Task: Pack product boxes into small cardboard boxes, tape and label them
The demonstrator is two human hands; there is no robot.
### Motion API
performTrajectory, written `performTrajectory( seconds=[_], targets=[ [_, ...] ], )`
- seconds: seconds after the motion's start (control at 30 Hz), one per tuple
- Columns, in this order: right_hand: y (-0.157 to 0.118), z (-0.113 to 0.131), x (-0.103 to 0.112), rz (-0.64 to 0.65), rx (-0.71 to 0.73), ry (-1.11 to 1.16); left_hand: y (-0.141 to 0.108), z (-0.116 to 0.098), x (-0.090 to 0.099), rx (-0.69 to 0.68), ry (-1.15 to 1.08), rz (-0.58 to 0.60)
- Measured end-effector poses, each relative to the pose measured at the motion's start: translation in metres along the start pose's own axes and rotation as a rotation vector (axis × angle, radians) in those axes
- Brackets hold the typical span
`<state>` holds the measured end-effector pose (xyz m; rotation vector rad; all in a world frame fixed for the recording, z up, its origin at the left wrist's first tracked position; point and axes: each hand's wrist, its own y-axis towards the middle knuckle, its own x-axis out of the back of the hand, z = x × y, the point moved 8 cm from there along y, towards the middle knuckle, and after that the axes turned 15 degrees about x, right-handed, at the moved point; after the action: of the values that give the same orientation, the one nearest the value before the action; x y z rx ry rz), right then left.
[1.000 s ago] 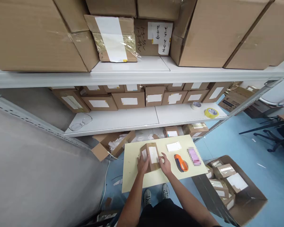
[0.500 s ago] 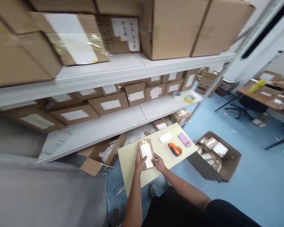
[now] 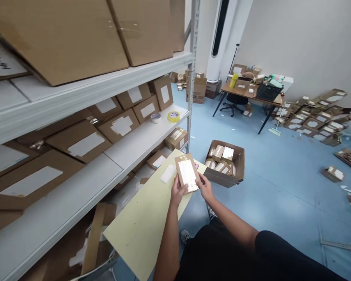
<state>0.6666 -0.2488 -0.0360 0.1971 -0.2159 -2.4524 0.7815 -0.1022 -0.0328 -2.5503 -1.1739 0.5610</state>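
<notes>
A small brown cardboard box [image 3: 179, 163] with a white label and shiny clear tape is held between my two hands, above the pale yellow tabletop [image 3: 134, 222]. My left hand [image 3: 178, 192] grips its lower left edge, thumb on the front. On the lower right edge, my right hand [image 3: 205, 188] holds it the same way. Beside the box on the tabletop lies a white slip of paper [image 3: 167, 173]. Behind the box, only a sliver shows of an orange thing and of a pink one.
Shelving [image 3: 105, 168] with labelled boxes runs along the left. Two tape rolls, one white [image 3: 156, 118] and one yellow [image 3: 173, 116], lie on its middle shelf. A large open carton [image 3: 224, 180] of small packages stands on the floor ahead. Farther off are a brown desk [image 3: 248, 93] and piled cardboard [image 3: 312, 121].
My view has swung to the right. The box, held in both hands, has moved off the tabletop's middle toward its right end and now covers most of the orange and pink things.
</notes>
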Motion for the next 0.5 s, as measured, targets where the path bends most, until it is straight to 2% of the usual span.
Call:
performTrajectory(
  seconds=[0.2,0.37,0.5],
  targets=[
    [0.036,-0.027,0.123,-0.202,-0.096,-0.165,0.064,0.027,-0.126,0.204,0.206,0.225],
    [0.069,-0.054,0.227,-0.299,-0.218,-0.241,0.122,0.055,-0.226,0.249,0.294,0.284],
    [0.106,-0.066,0.311,-0.418,-0.224,-0.275,0.173,0.073,-0.324,0.285,0.334,0.373]
  ],
)
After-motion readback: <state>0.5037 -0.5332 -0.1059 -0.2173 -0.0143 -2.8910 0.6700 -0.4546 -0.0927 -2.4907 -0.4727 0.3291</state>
